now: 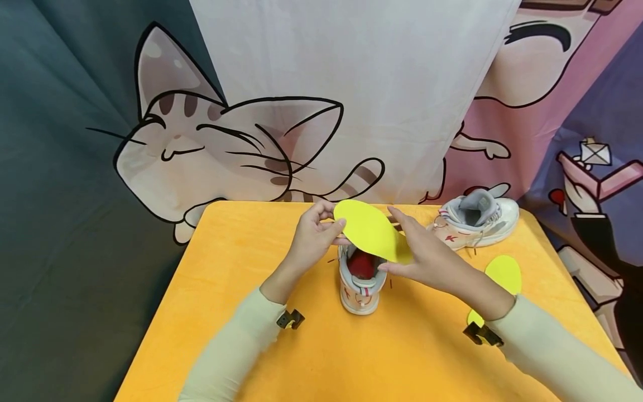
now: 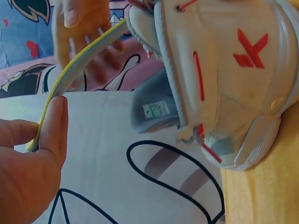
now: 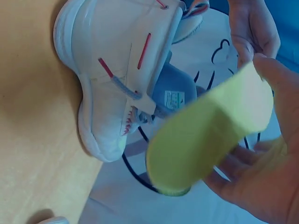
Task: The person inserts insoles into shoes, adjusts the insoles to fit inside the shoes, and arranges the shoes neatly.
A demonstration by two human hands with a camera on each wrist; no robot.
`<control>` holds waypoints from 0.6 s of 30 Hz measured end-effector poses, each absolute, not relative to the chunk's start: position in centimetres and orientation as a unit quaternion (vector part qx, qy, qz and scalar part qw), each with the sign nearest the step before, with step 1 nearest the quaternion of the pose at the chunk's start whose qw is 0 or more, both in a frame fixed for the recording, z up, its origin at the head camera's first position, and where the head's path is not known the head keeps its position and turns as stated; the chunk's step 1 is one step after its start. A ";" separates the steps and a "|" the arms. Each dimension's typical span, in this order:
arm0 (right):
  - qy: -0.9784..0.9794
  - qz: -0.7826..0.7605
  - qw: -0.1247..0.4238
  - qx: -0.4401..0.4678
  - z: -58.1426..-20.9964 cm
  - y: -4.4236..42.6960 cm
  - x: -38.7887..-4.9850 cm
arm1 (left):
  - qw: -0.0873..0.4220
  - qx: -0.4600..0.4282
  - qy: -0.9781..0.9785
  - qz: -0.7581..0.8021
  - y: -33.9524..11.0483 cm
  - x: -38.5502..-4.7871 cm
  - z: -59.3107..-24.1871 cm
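Observation:
Above a white shoe point(image 1: 359, 298) with red laces, my left hand point(image 1: 317, 234) pinches the rounded end of a yellow insole point(image 1: 369, 231) between thumb and fingers. In the left wrist view the insole point(image 2: 77, 65) bows upward from that left hand point(image 2: 28, 172) beside the shoe point(image 2: 243, 93). My right hand point(image 1: 434, 251) is spread around the insole's other end, thumb low and fingers high, fairly straight. The insole point(image 3: 201, 135) lies near the right palm point(image 3: 271, 177) in the right wrist view; firm contact is unclear. Red shows inside the shoe's opening.
A second white shoe point(image 1: 479, 220) stands at the back right of the yellow table point(image 1: 241, 257). Another yellow insole point(image 1: 504, 273) lies on the right side, partly behind my right forearm. A printed curtain point(image 1: 372, 67) hangs behind the table.

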State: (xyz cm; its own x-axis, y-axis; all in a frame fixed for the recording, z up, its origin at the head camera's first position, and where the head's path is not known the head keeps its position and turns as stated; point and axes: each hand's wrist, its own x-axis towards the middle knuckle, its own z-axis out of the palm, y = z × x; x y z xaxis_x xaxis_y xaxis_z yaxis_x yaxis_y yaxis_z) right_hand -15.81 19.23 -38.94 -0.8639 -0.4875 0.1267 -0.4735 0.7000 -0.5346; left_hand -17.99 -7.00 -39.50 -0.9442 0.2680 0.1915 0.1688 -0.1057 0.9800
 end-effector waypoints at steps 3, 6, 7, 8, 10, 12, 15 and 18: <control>0.930 -0.262 -0.011 -0.256 -38.8 18.5 -16.0 | 0.040 0.159 0.659 0.734 -6.5 -17.8 -39.7; 0.938 -0.240 -0.023 -0.247 -38.7 17.8 -16.1 | 0.045 0.159 0.651 0.741 -6.1 -17.6 -39.8; 0.940 -0.233 -0.028 -0.246 -38.7 17.7 -16.2 | 0.046 0.161 0.649 0.742 -5.9 -17.5 -39.8; 0.941 -0.230 -0.031 -0.247 -38.7 17.6 -16.3 | 0.047 0.163 0.647 0.744 -5.8 -17.4 -39.8; 0.939 -0.227 -0.040 -0.253 -38.8 17.5 -16.5 | 0.049 0.164 0.642 0.748 -5.7 -17.2 -39.9; 0.935 -0.229 -0.053 -0.264 -39.0 17.5 -16.7 | 0.051 0.168 0.637 0.751 -5.6 -17.1 -40.0; 0.928 -0.242 -0.067 -0.277 -39.2 17.7 -16.8 | 0.055 0.178 0.634 0.751 -5.6 -17.0 -40.1; 0.924 -0.252 -0.071 -0.281 -39.3 18.1 -16.7 | 0.051 0.188 0.636 0.746 -5.8 -17.1 -40.3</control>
State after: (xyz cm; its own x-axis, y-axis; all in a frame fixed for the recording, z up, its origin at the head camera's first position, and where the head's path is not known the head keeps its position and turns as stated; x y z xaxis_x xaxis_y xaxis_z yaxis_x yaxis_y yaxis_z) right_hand -16.72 18.15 -39.33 -0.8324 -0.4825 0.2725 -0.5540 0.7158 -0.4250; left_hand -17.14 -5.80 -40.26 -0.9241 0.3155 0.2157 0.1632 -0.1847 0.9691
